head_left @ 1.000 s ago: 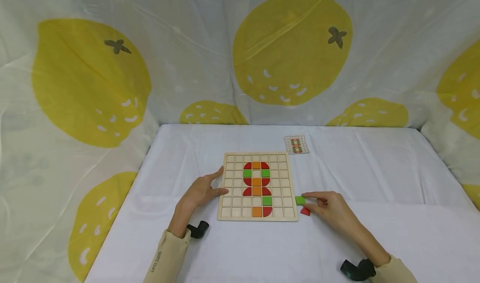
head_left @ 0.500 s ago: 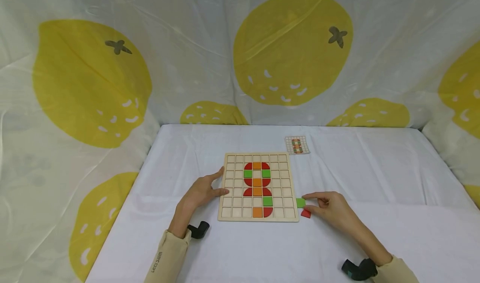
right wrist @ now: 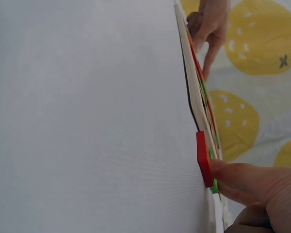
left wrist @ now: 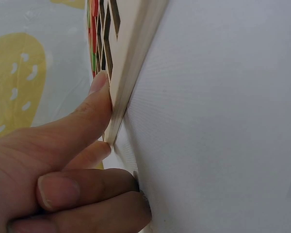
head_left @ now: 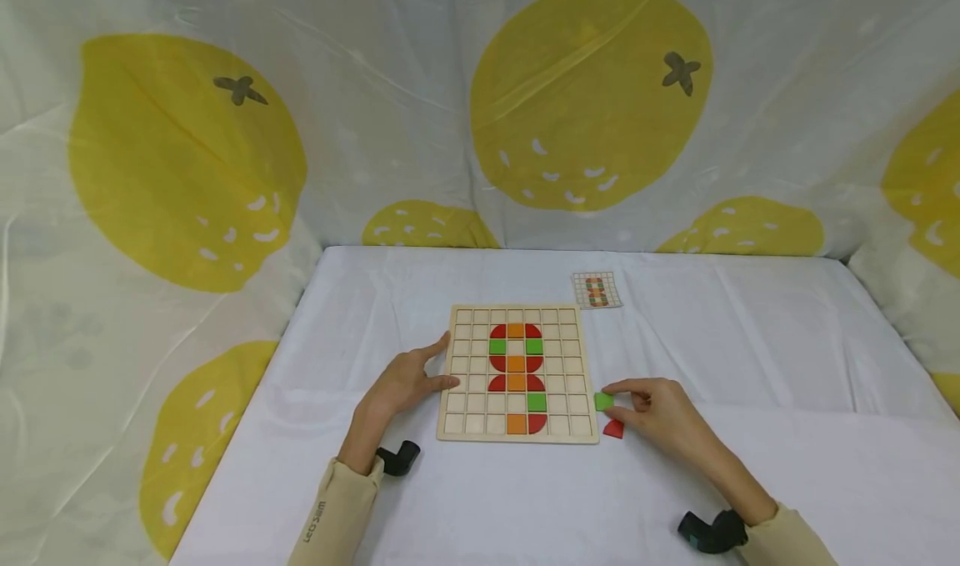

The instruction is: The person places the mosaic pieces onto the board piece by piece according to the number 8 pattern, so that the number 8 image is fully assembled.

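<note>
A square wooden grid board (head_left: 570,333) lies on the table, with red quarter-round, orange square and green square tiles in some of its cells. My left hand (head_left: 401,383) holds the board's left edge, thumb on top of the rim, as the left wrist view also shows. Beside the board's right edge, my right hand (head_left: 660,412) pinches a green square tile (head_left: 603,401) between thumb and index finger. Just below it lies a loose red quarter-round tile (head_left: 613,429). In the right wrist view that red tile (right wrist: 203,158) partly hides the green one (right wrist: 214,187).
A small pattern card (head_left: 597,290) lies behind the board's top right corner, printed with a similar coloured figure on a grid. White cloth (head_left: 525,499) covers the table. A lemon-print curtain (head_left: 412,91) hangs behind and at the sides.
The green tile tips and then shifts slightly in the right hand's fingertips, uncovering more of the red tile. The left hand and the board stay in place.
</note>
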The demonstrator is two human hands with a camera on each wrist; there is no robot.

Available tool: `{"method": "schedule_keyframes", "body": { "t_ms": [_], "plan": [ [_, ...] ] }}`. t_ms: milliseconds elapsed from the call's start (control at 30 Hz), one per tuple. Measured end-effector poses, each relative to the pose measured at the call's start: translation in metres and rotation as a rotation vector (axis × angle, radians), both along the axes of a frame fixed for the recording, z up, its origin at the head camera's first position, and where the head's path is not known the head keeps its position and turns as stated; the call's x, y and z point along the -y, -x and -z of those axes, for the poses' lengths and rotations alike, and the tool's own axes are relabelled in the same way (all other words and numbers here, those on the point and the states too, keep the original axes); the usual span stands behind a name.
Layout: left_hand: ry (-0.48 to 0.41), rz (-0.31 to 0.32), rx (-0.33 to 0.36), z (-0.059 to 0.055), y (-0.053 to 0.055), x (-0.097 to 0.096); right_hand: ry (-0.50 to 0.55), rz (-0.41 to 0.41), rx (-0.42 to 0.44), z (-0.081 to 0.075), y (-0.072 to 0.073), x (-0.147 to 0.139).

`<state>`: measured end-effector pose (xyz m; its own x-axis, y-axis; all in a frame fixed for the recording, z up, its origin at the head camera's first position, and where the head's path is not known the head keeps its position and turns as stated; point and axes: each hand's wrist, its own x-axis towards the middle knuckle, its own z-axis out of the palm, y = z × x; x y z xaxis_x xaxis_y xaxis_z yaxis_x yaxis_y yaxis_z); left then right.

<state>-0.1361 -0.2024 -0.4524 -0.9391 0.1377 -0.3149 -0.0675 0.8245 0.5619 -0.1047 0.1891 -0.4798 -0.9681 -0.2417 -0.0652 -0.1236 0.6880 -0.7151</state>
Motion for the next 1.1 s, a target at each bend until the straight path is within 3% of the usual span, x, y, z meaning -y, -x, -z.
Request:
{"method": "schedule_keyframes", "body": {
  "t_ms": [267,700,900,1100],
  "plan": [
    [0.004,-0.003,0.0,-0.001,0.0,-0.001,-0.004,0.042,-0.041,0.003,0.004,-0.012],
    [0.005,-0.01,0.004,0.0,0.0,-0.002,0.091,0.065,-0.033,0.01,0.008,-0.017],
    [0.005,-0.015,0.008,0.0,0.0,-0.002,0.149,0.103,0.019,0.004,0.008,0.002],
    [0.004,-0.01,0.004,-0.001,0.0,-0.001,0.215,0.025,0.059,0.0,0.007,0.038]
  ]
}}
